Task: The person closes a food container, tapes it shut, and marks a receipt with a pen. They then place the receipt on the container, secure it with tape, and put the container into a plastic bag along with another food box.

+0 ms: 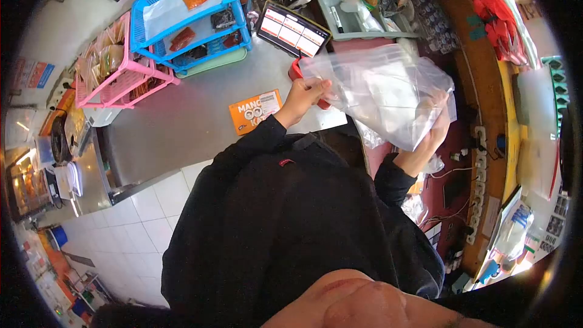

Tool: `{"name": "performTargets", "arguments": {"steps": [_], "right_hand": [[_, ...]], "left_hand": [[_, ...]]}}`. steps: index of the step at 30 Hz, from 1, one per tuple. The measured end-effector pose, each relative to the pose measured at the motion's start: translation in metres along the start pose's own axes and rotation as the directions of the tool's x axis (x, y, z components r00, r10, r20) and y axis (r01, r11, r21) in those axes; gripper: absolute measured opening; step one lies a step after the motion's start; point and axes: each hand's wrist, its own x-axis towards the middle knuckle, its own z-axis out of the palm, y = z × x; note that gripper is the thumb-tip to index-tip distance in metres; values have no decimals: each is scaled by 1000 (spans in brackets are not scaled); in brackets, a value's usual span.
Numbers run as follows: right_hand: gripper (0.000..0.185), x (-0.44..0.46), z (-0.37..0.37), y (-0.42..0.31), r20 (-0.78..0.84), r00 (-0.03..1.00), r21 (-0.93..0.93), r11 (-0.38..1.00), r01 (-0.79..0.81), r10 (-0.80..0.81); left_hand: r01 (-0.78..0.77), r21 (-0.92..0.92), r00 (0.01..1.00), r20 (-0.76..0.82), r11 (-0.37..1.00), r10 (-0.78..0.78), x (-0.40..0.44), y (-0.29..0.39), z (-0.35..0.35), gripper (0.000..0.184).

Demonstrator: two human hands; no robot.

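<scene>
A clear plastic bag (388,88) is stretched between my two hands above the right end of the counter. My left hand (302,101) pinches its left edge between thumb and fingers. On the right, my right hand (436,130) grips the bag's other side, its fingers partly behind the film. Below and to the left of my left hand, an orange printed packet (255,112) with a white label lies flat on the metal counter. A red object (295,70) is partly hidden behind my left hand and the bag.
Behind the counter stand stacked blue baskets (182,15) with small packets, beside a pink basket (124,70). A tablet (293,29) with a lit screen leans near a grey tray (364,33) of assorted items. Red plastic bags (495,21) hang at the right, above cables.
</scene>
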Motion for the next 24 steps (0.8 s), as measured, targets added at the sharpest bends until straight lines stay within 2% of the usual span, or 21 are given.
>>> {"name": "performTargets", "arguments": {"steps": [1,2,3,4,5,6,7,9,10,11,13,14,15,16,17,18,19,20,21,22,24], "right_hand": [[13,5,-5,8,12,1000,1,1000,-2,2],[13,13,-18,21,189,955,-236,934,269,-228],[14,20,-27,30,402,830,-396,743,539,-387],[14,24,-31,32,406,829,-393,746,538,-384],[14,27,-34,33,334,905,-306,877,370,-266],[14,26,-30,30,273,953,-201,962,187,-129],[14,25,-26,28,274,953,-200,962,187,-128],[15,21,-19,20,192,976,46,992,-116,105],[20,27,-20,17,237,934,-35,963,-266,267],[25,27,-14,18,177,901,98,904,-417,397],[23,17,3,20,59,927,-22,928,-371,371],[20,15,4,26,71,958,49,959,-280,276],[21,13,10,30,46,999,-66,998,20,-17],[24,9,13,31,-15,955,-331,903,274,-296],[27,5,18,29,3,832,-576,679,455,-555],[29,0,21,21,139,688,-722,403,563,-713],[27,-7,24,18,296,701,-680,372,632,-649],[24,-17,28,18,445,692,-630,351,693,-568],[29,-30,38,17,621,669,-481,476,736,-407],[34,-50,53,22,691,692,-401,686,607,-208],[40,-76,69,38,790,600,-480,733,481,124]], "left_hand": [[-64,-64,998,-11,996,63,-3,4,1,21],[-69,-65,997,-19,996,68,-3,3,1,21],[-181,-167,983,3,969,184,-2,0,3,23],[-283,-268,955,13,921,297,-3,-1,5,26],[-286,-267,954,8,920,299,-7,1,0,26],[-149,-292,981,75,945,178,-14,5,-9,27],[-7,-308,988,145,951,54,-19,7,-13,28],[11,-365,981,184,931,61,-22,2,-13,27],[27,-421,973,219,907,72,-24,1,-12,26],[28,-418,973,221,908,72,-24,-1,-8,26],[18,-466,1000,1,884,-19,-25,12,13,26],[74,-412,997,30,908,-68,-24,10,1,39],[78,-409,997,36,909,-69,-23,14,-1,39],[58,-398,998,13,916,-57,-22,18,-1,37],[36,-386,999,-10,922,-44,-20,22,-2,35],[-6,-363,998,-65,932,-18,-15,9,-12,27],[-6,-361,998,-63,933,-18,-16,16,-6,27],[59,-347,992,-85,936,-95,-18,22,1,21],[129,-332,979,-107,934,-173,-19,25,8,15],[140,-328,978,-99,934,-181,-16,19,12,15],[304,-391,952,102,869,-288,-8,4,18,19]]}}
